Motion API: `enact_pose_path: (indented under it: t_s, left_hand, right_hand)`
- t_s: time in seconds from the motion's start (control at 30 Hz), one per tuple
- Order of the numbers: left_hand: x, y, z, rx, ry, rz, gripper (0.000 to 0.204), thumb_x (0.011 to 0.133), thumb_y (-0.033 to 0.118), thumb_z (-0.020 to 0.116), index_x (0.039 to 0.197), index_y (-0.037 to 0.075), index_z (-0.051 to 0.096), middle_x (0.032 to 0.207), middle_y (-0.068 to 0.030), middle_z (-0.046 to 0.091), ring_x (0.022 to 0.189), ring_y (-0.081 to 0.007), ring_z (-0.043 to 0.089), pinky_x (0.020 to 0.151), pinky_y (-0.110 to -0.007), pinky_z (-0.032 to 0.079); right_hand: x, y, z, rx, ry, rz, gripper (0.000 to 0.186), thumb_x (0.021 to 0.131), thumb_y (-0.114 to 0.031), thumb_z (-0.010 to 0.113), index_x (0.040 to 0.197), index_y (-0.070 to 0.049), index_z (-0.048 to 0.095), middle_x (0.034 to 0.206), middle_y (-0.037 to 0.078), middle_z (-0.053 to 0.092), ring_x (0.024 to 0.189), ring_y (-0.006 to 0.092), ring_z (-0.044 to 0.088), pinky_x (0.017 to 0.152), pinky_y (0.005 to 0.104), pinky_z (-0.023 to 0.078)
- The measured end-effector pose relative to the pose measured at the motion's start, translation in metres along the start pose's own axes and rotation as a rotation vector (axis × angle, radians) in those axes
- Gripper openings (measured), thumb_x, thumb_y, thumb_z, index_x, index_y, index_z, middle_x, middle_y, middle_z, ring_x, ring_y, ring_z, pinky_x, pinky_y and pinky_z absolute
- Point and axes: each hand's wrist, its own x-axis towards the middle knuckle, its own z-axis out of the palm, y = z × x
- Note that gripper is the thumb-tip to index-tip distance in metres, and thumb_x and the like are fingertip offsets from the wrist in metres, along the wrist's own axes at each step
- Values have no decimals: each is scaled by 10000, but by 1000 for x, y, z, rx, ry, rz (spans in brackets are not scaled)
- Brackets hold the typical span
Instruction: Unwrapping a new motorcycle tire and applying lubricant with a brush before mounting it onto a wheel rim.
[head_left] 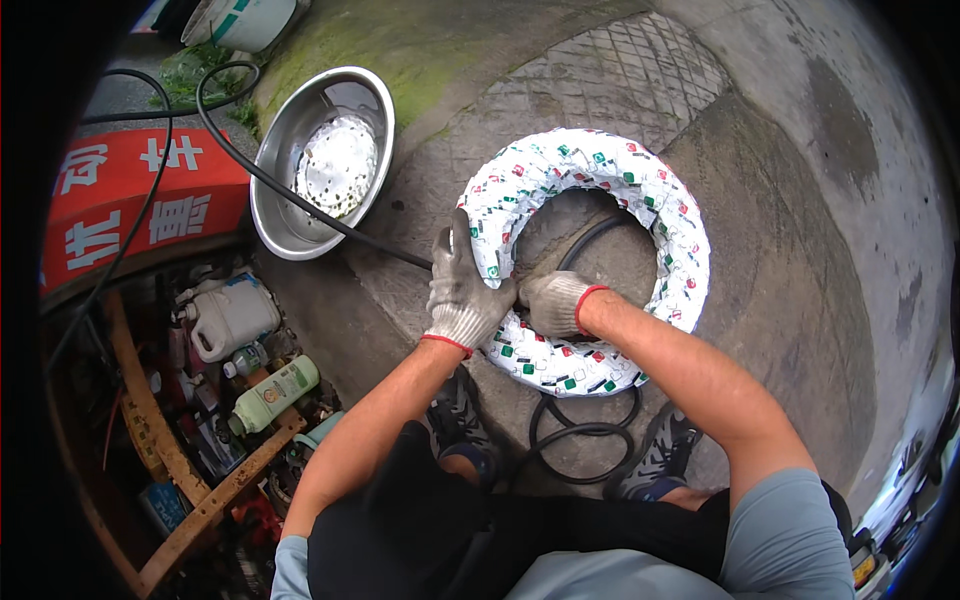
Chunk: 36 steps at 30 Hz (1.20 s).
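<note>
A ring-shaped tire [685,240], wound in white wrapping with red, green and black print, lies on the ground in front of me. My left hand [463,285], in a grey-white work glove with a red cuff, grips its left side, fingers pointing away from me and thumb over the wrapping. Beside it, my gloved right hand [556,303] is closed in a fist at the ring's inner edge; what it holds is hidden. A black hose [330,219] runs from the upper left to behind my left hand. More black hose shows inside the ring and coils between my shoes.
A metal basin [387,130] stands tilted at the far left. Beside it is a red panel [225,165] with white lettering. At the left, a wooden frame [205,518] holds clutter, including a white jug [235,318] and a pale green bottle [277,393]. A white bucket [240,22] stands farther back.
</note>
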Motion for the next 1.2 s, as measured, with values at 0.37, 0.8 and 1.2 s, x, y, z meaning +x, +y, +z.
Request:
enact_pose_path:
  t_s: [0.37,0.8,1.2]
  left_hand:
    - [49,-12,-22,78,-93,349,737,830,203,670,1483,77,352,1430,-257,420,1297,-411,471,1088,-434,402]
    - [36,-30,1,-52,15,323,561,952,178,503,1487,105,347,1374,-294,438,1222,-470,487,1020,-496,424]
    - [36,-29,2,-101,32,319,507,975,177,468,1468,86,385,1370,-273,464,1238,-439,489,1042,-472,410]
  right_hand:
    - [31,0,14,609,570,134,362,950,-272,479,1079,13,659,1124,261,648,1079,409,612,939,462,479]
    - [44,13,62,289,551,70,338,971,-219,416,1162,-20,611,1123,240,636,1018,398,634,889,464,501]
    - [-18,21,5,356,110,74,417,980,-347,460,1114,-20,682,1138,247,655,1078,379,629,938,436,485]
